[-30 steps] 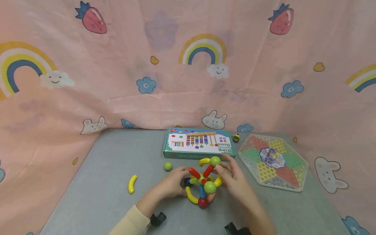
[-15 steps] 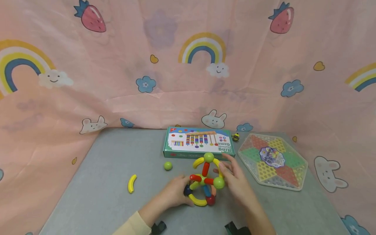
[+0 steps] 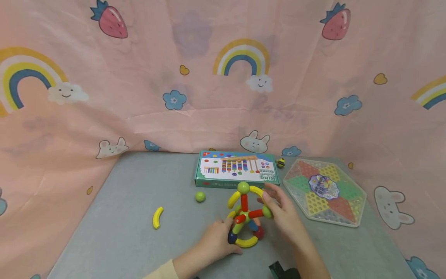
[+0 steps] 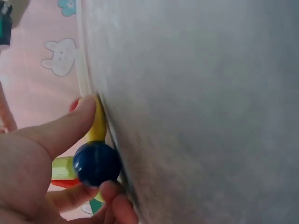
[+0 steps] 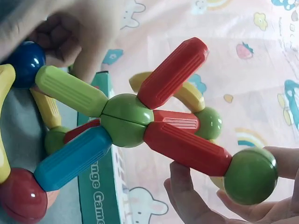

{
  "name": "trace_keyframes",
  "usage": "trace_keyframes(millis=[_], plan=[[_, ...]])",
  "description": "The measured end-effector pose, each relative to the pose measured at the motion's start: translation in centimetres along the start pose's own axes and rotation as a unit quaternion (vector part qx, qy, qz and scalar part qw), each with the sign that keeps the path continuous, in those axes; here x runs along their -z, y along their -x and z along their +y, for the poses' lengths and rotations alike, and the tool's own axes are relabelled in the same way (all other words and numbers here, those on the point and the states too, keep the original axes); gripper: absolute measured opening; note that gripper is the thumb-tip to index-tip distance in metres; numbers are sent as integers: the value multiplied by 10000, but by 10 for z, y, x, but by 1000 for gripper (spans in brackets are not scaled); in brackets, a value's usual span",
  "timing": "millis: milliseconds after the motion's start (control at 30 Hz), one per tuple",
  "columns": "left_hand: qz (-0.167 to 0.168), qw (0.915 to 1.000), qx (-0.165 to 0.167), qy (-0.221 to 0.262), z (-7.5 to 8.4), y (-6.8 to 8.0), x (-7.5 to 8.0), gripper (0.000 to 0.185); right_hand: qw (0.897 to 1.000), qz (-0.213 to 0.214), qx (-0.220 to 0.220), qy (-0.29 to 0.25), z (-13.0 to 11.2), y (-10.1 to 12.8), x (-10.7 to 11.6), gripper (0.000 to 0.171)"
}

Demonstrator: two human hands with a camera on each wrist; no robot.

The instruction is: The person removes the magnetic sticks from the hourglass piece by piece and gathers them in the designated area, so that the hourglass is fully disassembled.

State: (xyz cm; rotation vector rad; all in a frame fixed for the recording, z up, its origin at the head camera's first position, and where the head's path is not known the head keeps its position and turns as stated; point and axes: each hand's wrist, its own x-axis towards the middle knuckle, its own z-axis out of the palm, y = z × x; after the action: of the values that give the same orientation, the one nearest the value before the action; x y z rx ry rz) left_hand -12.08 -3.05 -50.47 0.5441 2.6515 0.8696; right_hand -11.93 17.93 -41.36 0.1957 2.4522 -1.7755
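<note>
Plastic rods and balls form a toy (image 3: 245, 215) standing mid-table (image 3: 115, 232), in front of the box (image 3: 236, 169). The left hand (image 3: 217, 242) pinches its blue ball (image 4: 96, 163) low against the table, likely steadying the base; the right hand (image 3: 283, 215) curls round a green ball (image 5: 251, 175) on the other side. A loose ball (image 3: 200, 197) and yellow curve (image 3: 157, 217) lie to the left, a board (image 3: 324, 192) close on the right.
</note>
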Motion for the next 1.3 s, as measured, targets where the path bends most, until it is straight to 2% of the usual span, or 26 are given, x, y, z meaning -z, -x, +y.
trace_keyframes(millis=[67,167,233,267,333,400,467,533,600,667,700,800,1067,1167,1300], plan=[[-255,9995,-108,138,-1,2,5,69,10000,-2,27,-6,0,0,1,55],[-698,9963,-278,406,-7,2,22,65,9999,-7,97,-105,1,-1,3,52],[-755,9951,-300,566,-11,1,38,55,9999,-8,105,-131,1,-1,3,52],[-643,9955,-306,618,-13,0,45,49,9999,-8,108,-131,1,-2,4,52],[-85,9973,-379,629,-14,-2,59,36,9999,-13,79,-92,1,-2,4,53],[704,9937,-597,632,-12,-4,68,27,10000,-13,40,-48,0,-2,4,53],[1504,9807,-1051,679,-7,-6,72,26,10000,-13,15,-29,0,-2,4,53],[2102,9616,-1605,732,0,-8,74,31,10000,-9,-5,-28,-1,-2,5,53],[2441,9446,-2076,717,7,-10,73,35,10000,-15,-5,-18,-1,-2,5,53],[2608,9354,-2289,679,13,-12,71,38,10000,-11,-14,17,-2,-2,5,54],[2629,9342,-2314,680,16,-13,70,38,10000,-12,-14,33,-2,-2,5,54],[2620,9379,-2166,698,21,-18,67,38,10000,-8,-16,63,-3,-2,5,54],[2746,9480,-1548,448,34,-24,60,29,9999,-39,-7,141,-2,-3,5,56],[2866,9470,-1408,337,39,-26,58,23,9998,-52,-23,179,-1,-4,5,55],[3078,9418,-1337,177,42,-27,58,15,9998,-90,-34,180,-1,-5,4,53]])
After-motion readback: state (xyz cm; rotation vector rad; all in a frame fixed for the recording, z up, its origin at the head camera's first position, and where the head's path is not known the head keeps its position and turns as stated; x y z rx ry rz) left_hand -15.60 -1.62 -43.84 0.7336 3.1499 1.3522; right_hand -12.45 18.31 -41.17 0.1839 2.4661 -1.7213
